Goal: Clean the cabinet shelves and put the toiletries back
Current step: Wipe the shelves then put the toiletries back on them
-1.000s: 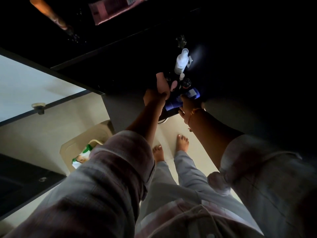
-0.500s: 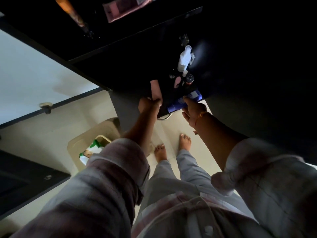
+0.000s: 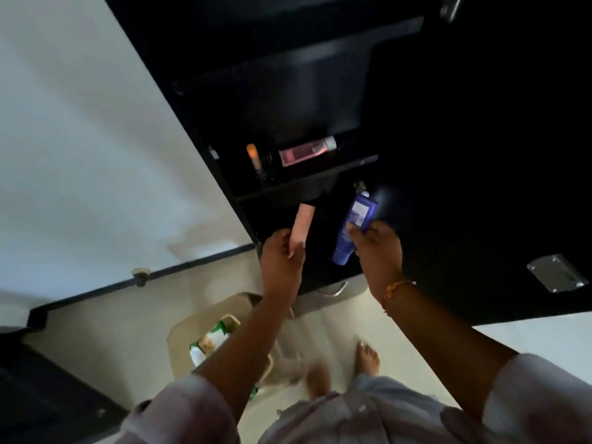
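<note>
The dark cabinet's shelf point(image 3: 298, 184) carries a pink tube point(image 3: 306, 151) lying on its side and, just left of it, a slim orange-tipped stick point(image 3: 255, 160), while the pale floor point(image 3: 333, 328) below bears a beige bin point(image 3: 185, 334) and two bare feet point(image 3: 368, 357).

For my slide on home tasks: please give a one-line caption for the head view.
Left hand holds a peach tube, right hand a blue tube, at the dark cabinet.
</note>
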`<action>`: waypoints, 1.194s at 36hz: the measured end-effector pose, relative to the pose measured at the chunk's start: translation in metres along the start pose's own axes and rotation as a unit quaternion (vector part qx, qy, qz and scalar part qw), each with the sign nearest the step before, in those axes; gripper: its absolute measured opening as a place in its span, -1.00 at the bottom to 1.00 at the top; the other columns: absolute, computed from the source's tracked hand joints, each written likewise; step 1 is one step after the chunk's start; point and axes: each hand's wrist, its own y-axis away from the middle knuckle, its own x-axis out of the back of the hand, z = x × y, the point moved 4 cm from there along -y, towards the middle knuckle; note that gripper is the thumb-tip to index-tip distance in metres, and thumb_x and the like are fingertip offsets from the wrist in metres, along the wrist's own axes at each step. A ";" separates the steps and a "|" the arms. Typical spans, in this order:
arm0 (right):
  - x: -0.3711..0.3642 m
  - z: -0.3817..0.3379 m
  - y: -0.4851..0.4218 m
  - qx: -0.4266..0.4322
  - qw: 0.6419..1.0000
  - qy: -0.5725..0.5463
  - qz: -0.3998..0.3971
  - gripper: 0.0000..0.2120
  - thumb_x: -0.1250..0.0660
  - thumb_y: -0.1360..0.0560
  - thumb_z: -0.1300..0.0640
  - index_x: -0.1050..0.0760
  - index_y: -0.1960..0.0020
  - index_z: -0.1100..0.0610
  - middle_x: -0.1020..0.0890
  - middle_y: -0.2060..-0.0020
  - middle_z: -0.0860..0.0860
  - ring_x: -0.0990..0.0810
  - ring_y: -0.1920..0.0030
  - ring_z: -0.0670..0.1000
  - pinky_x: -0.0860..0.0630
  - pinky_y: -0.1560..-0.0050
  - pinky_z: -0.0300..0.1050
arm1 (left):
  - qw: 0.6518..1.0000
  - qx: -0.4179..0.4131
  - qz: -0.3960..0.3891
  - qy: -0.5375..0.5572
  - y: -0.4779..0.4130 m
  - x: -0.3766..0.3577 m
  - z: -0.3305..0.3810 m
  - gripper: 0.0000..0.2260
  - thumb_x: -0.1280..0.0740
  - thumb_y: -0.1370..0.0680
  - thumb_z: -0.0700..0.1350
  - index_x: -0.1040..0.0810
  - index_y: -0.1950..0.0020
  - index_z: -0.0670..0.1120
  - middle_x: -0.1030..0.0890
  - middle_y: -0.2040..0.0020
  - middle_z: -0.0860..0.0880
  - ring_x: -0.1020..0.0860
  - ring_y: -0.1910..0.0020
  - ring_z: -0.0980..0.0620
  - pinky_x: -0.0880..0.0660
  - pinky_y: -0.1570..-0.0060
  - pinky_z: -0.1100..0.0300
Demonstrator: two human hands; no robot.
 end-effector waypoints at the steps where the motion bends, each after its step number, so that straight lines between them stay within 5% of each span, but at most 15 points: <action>1: -0.001 -0.019 0.003 0.034 0.999 -0.002 -0.006 -0.82 -0.46 -0.45 -0.02 -0.57 0.04 0.05 -0.69 0.15 -0.08 -0.68 0.10 -0.07 -0.61 0.04 -0.13 | 0.999 -0.031 0.008 -0.007 -0.001 0.009 0.010 -0.81 -0.33 -0.53 -0.04 -0.53 -0.13 -0.02 -0.55 0.04 0.01 -0.54 0.10 0.03 -0.49 0.13 0.15; 6: -0.001 -0.115 0.014 0.179 0.983 -0.045 -0.023 -0.70 -0.44 -0.47 0.03 -0.55 -0.16 0.11 -0.68 0.01 -0.05 -0.66 0.00 -0.15 -0.54 0.06 -0.38 | 0.987 -0.129 0.094 0.009 -0.008 0.063 0.069 -0.73 -0.35 -0.55 -0.11 -0.53 -0.25 -0.05 -0.49 -0.05 0.00 -0.48 0.06 0.08 -0.37 0.07 0.31; 14: 0.024 -0.265 0.036 0.409 0.912 -0.033 0.027 -0.72 -0.43 -0.48 0.01 -0.54 -0.18 -0.07 -0.65 0.01 -0.13 -0.64 0.01 -0.13 -0.60 -0.04 -0.13 | 0.937 -0.284 0.198 0.053 -0.014 0.160 0.171 -0.69 -0.38 -0.53 -0.19 -0.52 -0.27 -0.04 -0.46 -0.15 0.07 -0.46 -0.10 0.13 -0.41 -0.09 0.36; 25: 0.061 -0.441 0.058 0.620 0.771 0.012 0.143 -0.70 -0.42 -0.46 0.08 -0.57 -0.18 0.04 -0.63 0.01 -0.10 -0.57 0.02 0.00 -0.52 -0.06 -0.06 | 0.844 -0.416 0.339 -0.011 -0.034 0.278 0.309 -0.67 -0.35 -0.54 -0.19 -0.51 -0.30 -0.06 -0.50 -0.19 -0.02 -0.42 -0.17 0.07 -0.32 -0.18 0.32; 31: 0.066 -0.515 0.048 0.650 0.733 0.082 0.181 -0.68 -0.41 -0.43 0.11 -0.57 -0.18 0.06 -0.65 -0.01 -0.03 -0.54 0.02 0.06 -0.39 -0.07 -0.21 | 0.809 -0.453 0.366 -0.078 -0.050 0.317 0.378 -0.68 -0.33 -0.56 -0.19 -0.51 -0.32 -0.09 -0.51 -0.18 -0.07 -0.43 -0.15 -0.02 -0.35 -0.18 0.25; 43: 0.064 -0.577 0.005 0.632 0.716 0.251 0.156 -0.74 -0.40 -0.42 0.16 -0.59 -0.11 0.08 -0.66 0.08 0.08 -0.58 0.04 0.15 -0.52 0.03 -0.03 | 0.792 -0.454 0.336 -0.230 -0.101 0.327 0.433 -0.72 -0.31 -0.53 -0.27 -0.60 -0.22 -0.13 -0.55 -0.03 -0.13 -0.49 0.00 -0.12 -0.53 -0.05 0.01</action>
